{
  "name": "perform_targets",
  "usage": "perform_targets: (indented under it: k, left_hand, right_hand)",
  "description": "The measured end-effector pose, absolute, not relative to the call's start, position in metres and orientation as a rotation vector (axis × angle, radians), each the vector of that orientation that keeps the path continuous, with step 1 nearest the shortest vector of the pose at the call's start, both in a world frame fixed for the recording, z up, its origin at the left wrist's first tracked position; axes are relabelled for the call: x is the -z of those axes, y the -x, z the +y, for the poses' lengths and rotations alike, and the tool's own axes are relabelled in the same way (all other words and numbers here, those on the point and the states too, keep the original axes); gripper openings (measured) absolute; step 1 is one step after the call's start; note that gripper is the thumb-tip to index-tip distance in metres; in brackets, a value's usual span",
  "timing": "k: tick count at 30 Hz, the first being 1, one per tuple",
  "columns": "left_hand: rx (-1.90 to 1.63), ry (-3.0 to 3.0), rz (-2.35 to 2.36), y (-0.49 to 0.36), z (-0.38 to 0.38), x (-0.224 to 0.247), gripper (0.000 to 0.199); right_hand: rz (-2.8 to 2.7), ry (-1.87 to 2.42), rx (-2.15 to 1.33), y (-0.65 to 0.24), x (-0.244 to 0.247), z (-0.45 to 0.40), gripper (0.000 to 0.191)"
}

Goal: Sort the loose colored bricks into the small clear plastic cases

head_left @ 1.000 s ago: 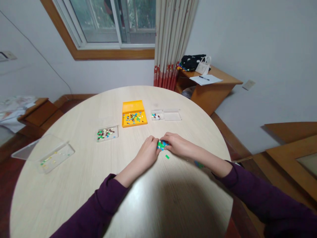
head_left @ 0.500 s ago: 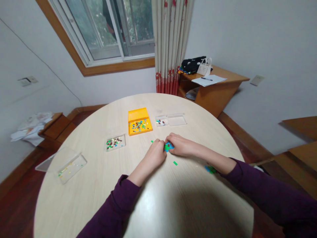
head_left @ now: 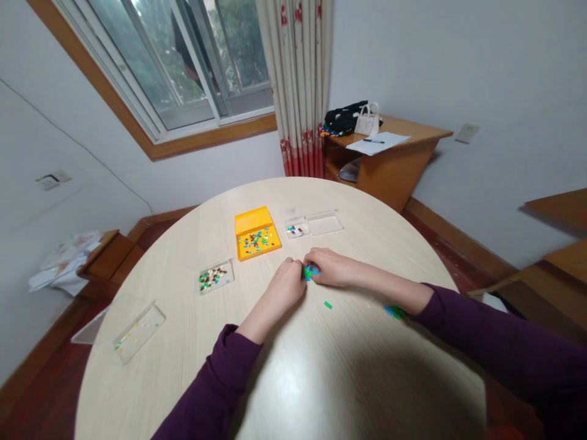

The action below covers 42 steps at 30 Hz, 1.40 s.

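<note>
My left hand (head_left: 288,282) and my right hand (head_left: 331,267) meet near the middle of the round table. Between them is a small blue and green assembly of bricks (head_left: 310,272), with a bit of dark red on it. Both hands have their fingers closed on this piece, the left at its left side and the right at its upper right. A loose green piece (head_left: 328,305) lies on the table just below the hands. More blue and green pieces (head_left: 393,311) are partly hidden by my right forearm.
An open yellow case (head_left: 257,234) of small pieces stands beyond my hands. Clear boxes with pieces lie at its right (head_left: 297,228), its left (head_left: 216,277) and the table's left edge (head_left: 139,330). Behind are a curtain and a desk (head_left: 413,131).
The view has tilted and shifted slightly. Both hands stay closed on the brick assembly. A green piece seen earlier beyond my left hand no longer shows.
</note>
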<state>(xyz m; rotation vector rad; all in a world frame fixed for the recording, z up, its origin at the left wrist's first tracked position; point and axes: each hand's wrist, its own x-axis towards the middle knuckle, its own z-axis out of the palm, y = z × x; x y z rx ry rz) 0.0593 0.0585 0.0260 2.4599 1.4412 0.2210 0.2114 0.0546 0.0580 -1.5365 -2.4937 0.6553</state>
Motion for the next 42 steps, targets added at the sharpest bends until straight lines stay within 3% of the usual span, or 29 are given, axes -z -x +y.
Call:
perform_targets:
  k: [10,27,42]
  left_hand:
    - [-0.231,-2.454,1.424,-0.06,0.058,-0.027,0.026]
    - [-0.259,-2.394,1.447,-0.059,0.053,-0.025,0.021]
    - [-0.395,-2.445,1.349,-0.051,0.053,-0.021,0.015]
  right_hand:
    - [-2.523,1.602,-0.635,-0.206,-0.061,0.052,0.033]
    - [-2.419,1.385,-0.595,-0.215,-0.035,0.052,0.021]
    - [-2.554,1.373,-0.534,-0.209,-0.037,0.052,0.023]
